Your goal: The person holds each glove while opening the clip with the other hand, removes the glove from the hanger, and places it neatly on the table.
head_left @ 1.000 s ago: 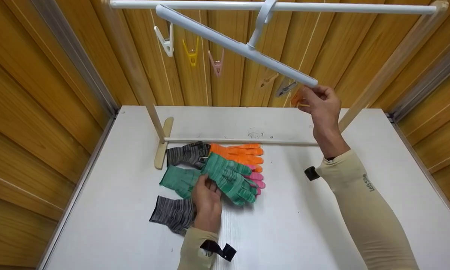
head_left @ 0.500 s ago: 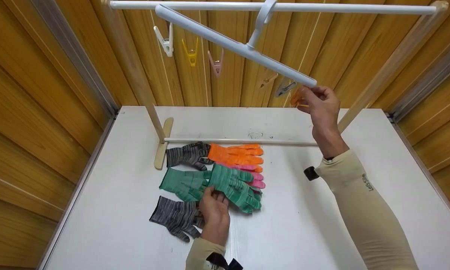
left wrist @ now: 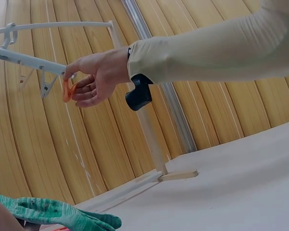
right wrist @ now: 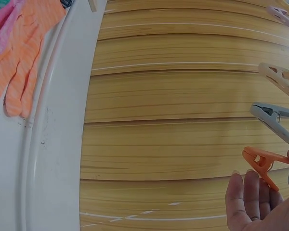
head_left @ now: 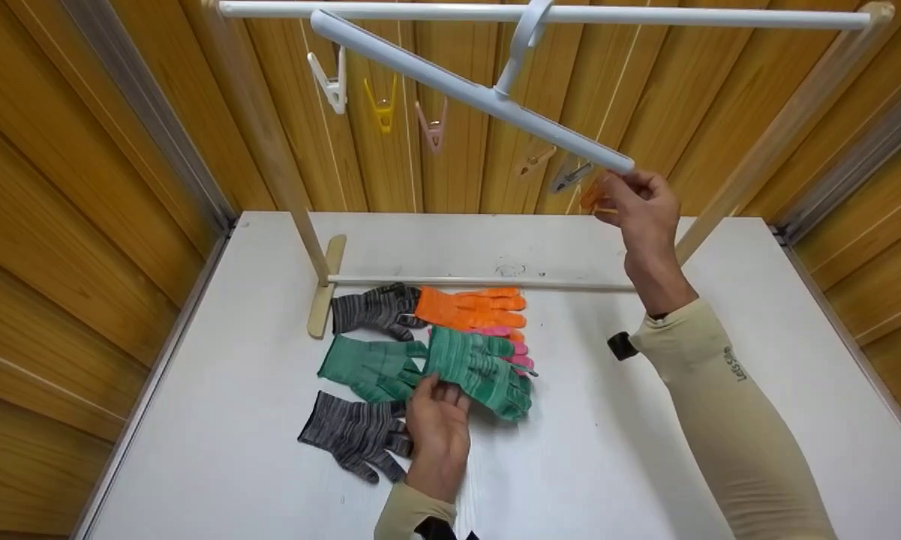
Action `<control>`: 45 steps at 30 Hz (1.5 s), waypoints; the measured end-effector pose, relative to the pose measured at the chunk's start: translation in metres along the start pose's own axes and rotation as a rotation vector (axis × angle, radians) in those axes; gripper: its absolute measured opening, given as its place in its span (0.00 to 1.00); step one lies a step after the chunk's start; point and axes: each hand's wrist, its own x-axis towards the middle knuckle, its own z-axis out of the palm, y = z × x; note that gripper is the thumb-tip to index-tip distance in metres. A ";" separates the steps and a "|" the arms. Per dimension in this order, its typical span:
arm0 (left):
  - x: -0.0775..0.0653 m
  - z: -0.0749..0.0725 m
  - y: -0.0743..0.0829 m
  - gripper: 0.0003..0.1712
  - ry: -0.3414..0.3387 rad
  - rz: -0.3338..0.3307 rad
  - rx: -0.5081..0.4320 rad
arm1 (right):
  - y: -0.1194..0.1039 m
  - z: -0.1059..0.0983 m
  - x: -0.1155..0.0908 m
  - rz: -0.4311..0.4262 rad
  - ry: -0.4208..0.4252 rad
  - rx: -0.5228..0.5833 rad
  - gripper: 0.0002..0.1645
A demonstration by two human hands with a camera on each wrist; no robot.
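In the head view my left hand (head_left: 439, 435) pinches a green striped work glove (head_left: 476, 367) near its cuff, thumb on top and fingers beneath. The glove's fingers point right, overlapping a pink glove (head_left: 521, 356). My right hand (head_left: 649, 217) is raised at the lower end of a tilted pale blue hanger (head_left: 488, 97) and pinches an orange clothespin (right wrist: 261, 159) by its handles. A second green glove (head_left: 367, 367) lies left of the held one. Grey striped gloves lie above it (head_left: 375, 311) and below it (head_left: 352, 435). An orange glove (head_left: 473, 306) lies near the rack's bottom bar.
The hanger hooks over the white top bar (head_left: 683, 16) of a wooden-legged rack. Several clothespins hang along it, among them a white one (head_left: 331, 84), a yellow one (head_left: 382, 105), a pink one (head_left: 433, 127) and a grey one (right wrist: 274, 120). Wood-patterned walls (head_left: 60, 300) surround the white table (head_left: 608, 465).
My left hand has moved right and a little down with the green glove, uncovering more of the second green glove and the lower grey glove. My right hand stays at the orange clothespin.
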 end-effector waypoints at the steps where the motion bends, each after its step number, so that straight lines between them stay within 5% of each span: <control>1: -0.001 0.000 -0.001 0.24 0.000 -0.011 -0.013 | 0.000 0.000 0.000 0.003 0.005 0.000 0.19; 5: -0.007 -0.004 -0.008 0.33 0.005 -0.007 0.010 | -0.001 -0.001 0.000 0.009 0.017 -0.017 0.19; 10: -0.017 -0.008 -0.013 0.35 0.058 0.058 0.245 | -0.001 -0.001 -0.001 0.011 0.016 -0.037 0.20; 19: -0.028 -0.003 0.005 0.45 0.041 0.143 0.484 | -0.001 -0.001 0.001 0.012 0.021 -0.035 0.21; 28: -0.020 -0.009 0.019 0.39 -0.005 0.260 0.497 | -0.001 -0.002 0.002 -0.007 0.011 0.007 0.20; 36: -0.008 -0.009 0.027 0.34 -0.029 0.261 0.447 | -0.003 -0.003 0.002 -0.026 0.039 0.018 0.23; 45: 0.005 -0.011 0.033 0.30 -0.086 0.267 0.517 | -0.003 -0.003 0.003 -0.072 0.094 0.024 0.27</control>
